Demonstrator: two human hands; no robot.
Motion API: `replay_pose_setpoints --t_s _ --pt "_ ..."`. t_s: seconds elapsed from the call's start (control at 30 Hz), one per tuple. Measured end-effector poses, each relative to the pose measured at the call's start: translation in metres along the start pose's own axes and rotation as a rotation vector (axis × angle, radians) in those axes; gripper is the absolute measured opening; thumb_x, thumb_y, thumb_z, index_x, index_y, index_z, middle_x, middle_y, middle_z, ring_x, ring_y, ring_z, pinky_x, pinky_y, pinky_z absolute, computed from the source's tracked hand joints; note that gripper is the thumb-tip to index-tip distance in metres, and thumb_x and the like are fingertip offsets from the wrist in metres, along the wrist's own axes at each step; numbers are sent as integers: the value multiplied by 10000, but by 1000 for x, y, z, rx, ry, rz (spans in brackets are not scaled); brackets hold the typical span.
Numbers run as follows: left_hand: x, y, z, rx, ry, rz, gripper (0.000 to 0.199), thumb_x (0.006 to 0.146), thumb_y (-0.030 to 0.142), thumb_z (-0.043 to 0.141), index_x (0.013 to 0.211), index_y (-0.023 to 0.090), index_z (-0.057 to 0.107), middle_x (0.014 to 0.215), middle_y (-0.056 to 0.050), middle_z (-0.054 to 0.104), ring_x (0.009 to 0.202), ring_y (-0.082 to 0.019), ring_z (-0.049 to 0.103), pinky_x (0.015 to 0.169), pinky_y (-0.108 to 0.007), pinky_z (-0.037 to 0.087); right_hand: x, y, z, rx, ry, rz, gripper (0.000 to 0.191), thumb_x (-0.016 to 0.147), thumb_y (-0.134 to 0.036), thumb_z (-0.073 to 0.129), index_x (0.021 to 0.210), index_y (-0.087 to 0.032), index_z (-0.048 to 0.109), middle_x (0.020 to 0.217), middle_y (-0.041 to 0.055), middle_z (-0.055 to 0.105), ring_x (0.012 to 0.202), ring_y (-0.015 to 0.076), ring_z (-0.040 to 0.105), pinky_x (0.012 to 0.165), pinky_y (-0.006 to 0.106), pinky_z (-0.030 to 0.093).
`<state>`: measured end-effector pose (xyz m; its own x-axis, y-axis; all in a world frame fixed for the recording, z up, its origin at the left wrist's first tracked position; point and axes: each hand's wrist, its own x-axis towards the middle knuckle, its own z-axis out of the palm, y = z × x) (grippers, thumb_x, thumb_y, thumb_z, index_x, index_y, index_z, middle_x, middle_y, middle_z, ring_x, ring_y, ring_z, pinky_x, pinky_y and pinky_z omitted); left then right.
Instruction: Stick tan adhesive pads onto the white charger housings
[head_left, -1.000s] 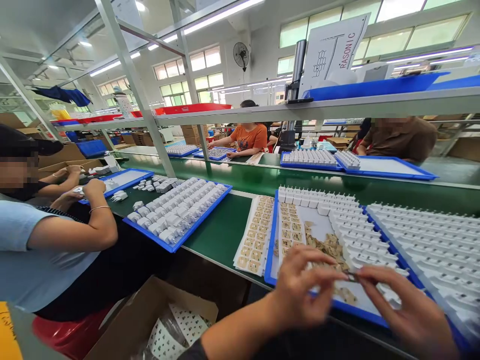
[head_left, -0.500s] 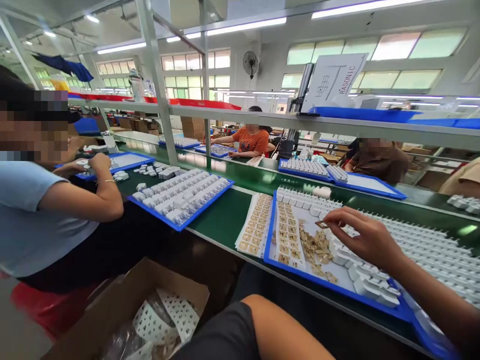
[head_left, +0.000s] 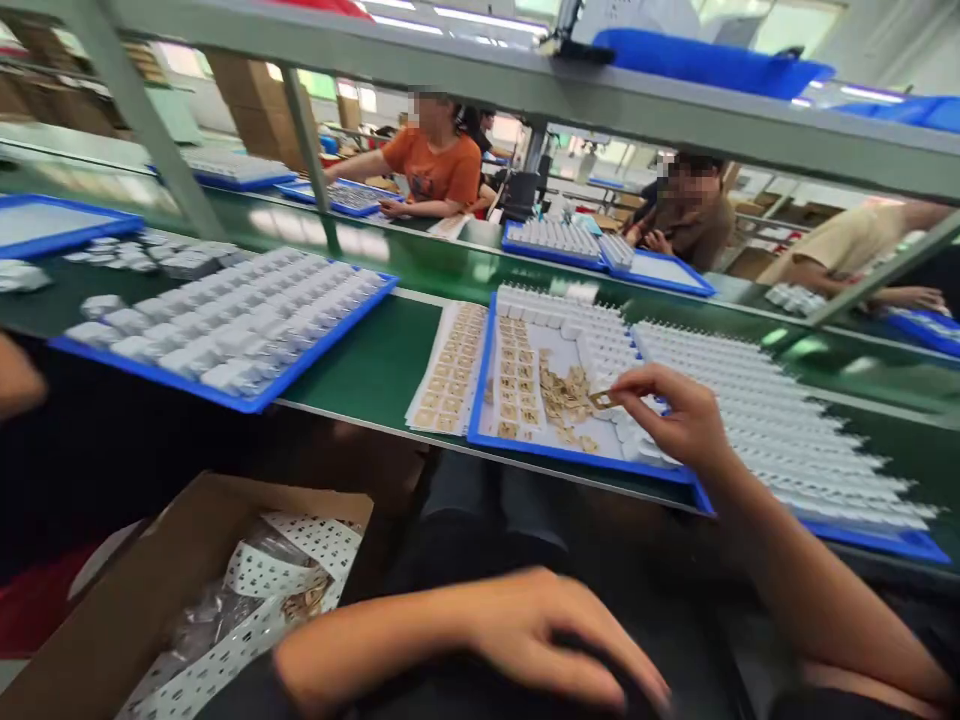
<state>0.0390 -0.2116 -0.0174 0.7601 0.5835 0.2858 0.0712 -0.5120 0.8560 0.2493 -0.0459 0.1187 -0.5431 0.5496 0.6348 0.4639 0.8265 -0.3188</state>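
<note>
My right hand [head_left: 671, 405] pinches a small tan sticker-like piece [head_left: 602, 399] with a hole in it, between thumb and fingertips. It hovers over a blue-rimmed tray [head_left: 585, 456]. In that tray lie a heap of loose tan pieces [head_left: 564, 392], a sheet of tan stickers [head_left: 517, 375] and white plastic housings [head_left: 600, 345]. My left hand [head_left: 547, 635] is above my lap, below the table edge, fingers stretched out and apart, holding nothing. Another stack of sticker sheets [head_left: 448, 370] rests on the green table just left of the tray.
A second tray [head_left: 259, 400] of white parts stands to the left. Rows of white housings [head_left: 780, 430] fill the right. Below left, a cardboard box [head_left: 187, 500] holds used backing sheets. Across the table sit co-workers, one in an orange shirt [head_left: 442, 165]. A shelf beam [head_left: 450, 55] crosses above.
The view has tilted down and shifted right. My left hand has come into view over my lap. My right hand keeps hold of the tan piece above the tray.
</note>
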Motion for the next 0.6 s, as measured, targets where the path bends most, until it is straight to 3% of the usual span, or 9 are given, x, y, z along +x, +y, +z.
replay_pose_setpoints --t_s 0.1,0.2,0.3,0.37,0.43,0.5,0.6 --pt "-26 -44 7 -164 -15 -189 536 863 655 576 1205 265 709 1401 -86 603 1357 -289 495 1122 -430 394 -25 13 22 173 10 170 64 900 -244 635 904 -210 689 823 39 706 752 171 682 663 282 551" --pt "-40 -82 16 -236 67 -299 445 916 595 544 961 222 784 1163 -97 739 1210 -249 611 1062 -402 438 -35 17 61 366 25 229 75 908 -257 632 915 -212 692 809 35 699 730 164 675 655 289 552" --pt "-27 -108 23 -174 165 -348 470 960 545 495 852 172 760 920 -94 769 909 -189 697 890 -326 513 -38 19 98 475 53 229 66 908 -237 629 905 -222 694 806 29 705 736 164 662 664 298 537" --pt "-13 -118 23 -53 186 -414 476 973 528 471 833 161 741 895 -96 756 868 -194 687 844 -327 521 -42 20 113 501 108 295 77 908 -204 627 929 -233 696 839 28 701 785 169 652 719 316 526" --pt "-1 -116 18 71 167 -470 433 991 468 456 857 163 733 916 -93 749 901 -206 679 856 -339 521 -47 23 117 554 272 418 94 912 -193 623 951 -245 691 870 25 678 824 167 636 744 317 514" --pt "8 -98 3 108 95 -455 355 996 395 469 902 174 730 963 -81 750 934 -201 681 875 -329 522 -53 25 113 641 399 472 89 911 -200 625 944 -253 688 864 20 659 823 165 625 734 311 508" --pt "23 -46 -41 -22 -58 -261 198 962 323 563 1021 208 712 1070 -50 751 979 -166 700 884 -259 527 -59 26 103 765 284 339 100 888 -185 637 927 -255 697 820 22 675 782 175 633 714 326 511"
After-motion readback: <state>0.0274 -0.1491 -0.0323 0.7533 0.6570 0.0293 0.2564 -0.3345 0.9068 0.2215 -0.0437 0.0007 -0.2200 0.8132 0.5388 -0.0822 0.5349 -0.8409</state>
